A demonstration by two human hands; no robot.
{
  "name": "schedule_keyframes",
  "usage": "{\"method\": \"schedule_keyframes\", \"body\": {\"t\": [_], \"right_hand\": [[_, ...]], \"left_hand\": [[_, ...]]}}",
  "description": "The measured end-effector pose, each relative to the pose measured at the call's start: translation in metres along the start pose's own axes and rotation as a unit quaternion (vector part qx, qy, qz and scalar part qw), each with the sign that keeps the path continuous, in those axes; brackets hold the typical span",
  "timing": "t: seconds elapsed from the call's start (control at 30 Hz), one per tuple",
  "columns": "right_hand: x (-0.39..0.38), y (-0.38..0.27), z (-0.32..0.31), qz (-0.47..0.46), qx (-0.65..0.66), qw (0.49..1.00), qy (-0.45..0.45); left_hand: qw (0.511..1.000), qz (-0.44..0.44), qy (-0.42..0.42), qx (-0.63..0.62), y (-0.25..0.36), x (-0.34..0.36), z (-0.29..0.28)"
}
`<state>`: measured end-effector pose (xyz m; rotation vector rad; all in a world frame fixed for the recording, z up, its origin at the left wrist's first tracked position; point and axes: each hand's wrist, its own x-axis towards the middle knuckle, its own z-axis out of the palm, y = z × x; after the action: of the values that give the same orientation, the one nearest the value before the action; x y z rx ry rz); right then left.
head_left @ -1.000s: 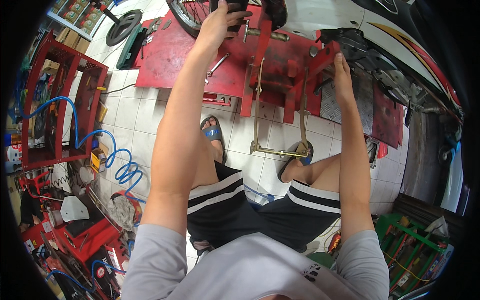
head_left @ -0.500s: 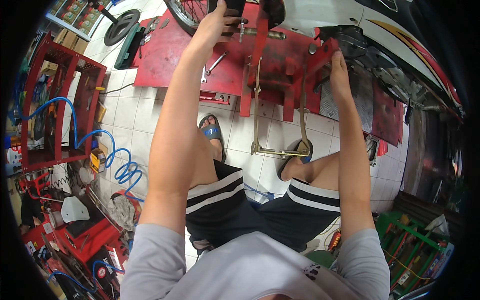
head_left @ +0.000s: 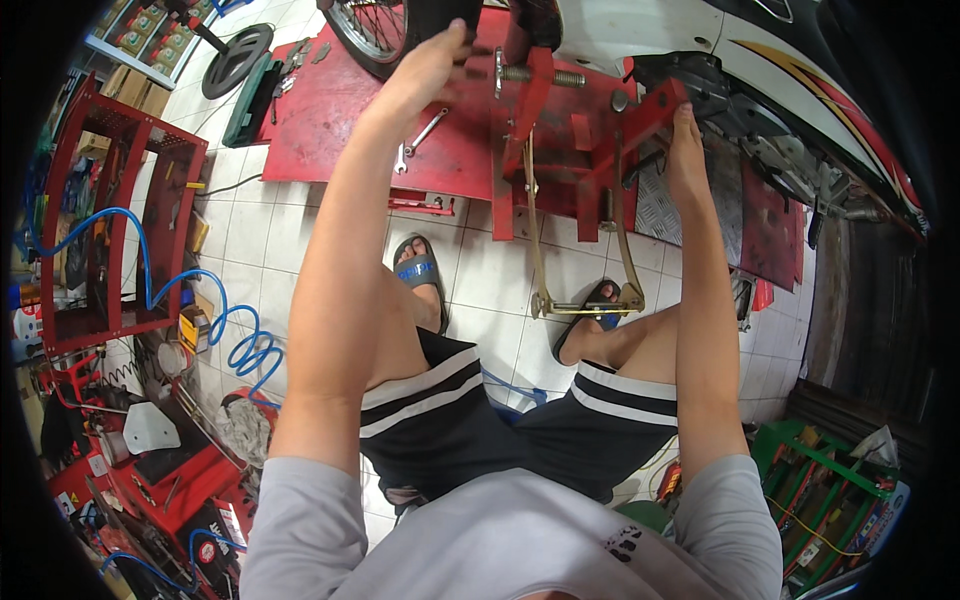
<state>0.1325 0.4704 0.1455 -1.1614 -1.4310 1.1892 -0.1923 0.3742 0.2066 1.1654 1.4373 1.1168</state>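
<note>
Threaded screw and red frame, viewed from above. The threaded screw point(head_left: 556, 77) passes through an upright of the red frame point(head_left: 533, 98) between 12 and 1 o'clock of the view. Its long axis follows the 9-to-3 o'clock line, with the crosswise end piece point(head_left: 498, 73) at its 9 o'clock end.

The left hand point(head_left: 428, 70) is the nearer: from its grip the end piece lies at 3 o'clock, just beside the fingertips. The fingers of this grip are spread apart and blurred; whether they touch the metal cannot be told. From the right hand point(head_left: 686, 155) the screw lies toward 10 o'clock, well apart. The right thumb rests against the outer end of the frame's side arm point(head_left: 640, 128); the remaining fingers are hidden, so the closure of that grip cannot be told.

At 6 o'clock from the left hand, a wrench point(head_left: 428, 132) lies on the red bench point(head_left: 325, 135).
</note>
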Motion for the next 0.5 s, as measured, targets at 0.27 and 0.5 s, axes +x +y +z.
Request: {"method": "schedule_keyframes", "body": {"t": [0.27, 0.5], "right_hand": [[0.001, 0.003, -0.008, 0.007, 0.002, 1.000, -0.015], [-0.007, -0.016, 0.001, 0.018, 0.011, 0.999, -0.035]], "left_hand": [[0.965, -0.243, -0.057, 0.081, 0.005, -0.008, 0.008], [0.996, 0.068, 0.051, -0.002, -0.007, 0.004, 0.001]]}}
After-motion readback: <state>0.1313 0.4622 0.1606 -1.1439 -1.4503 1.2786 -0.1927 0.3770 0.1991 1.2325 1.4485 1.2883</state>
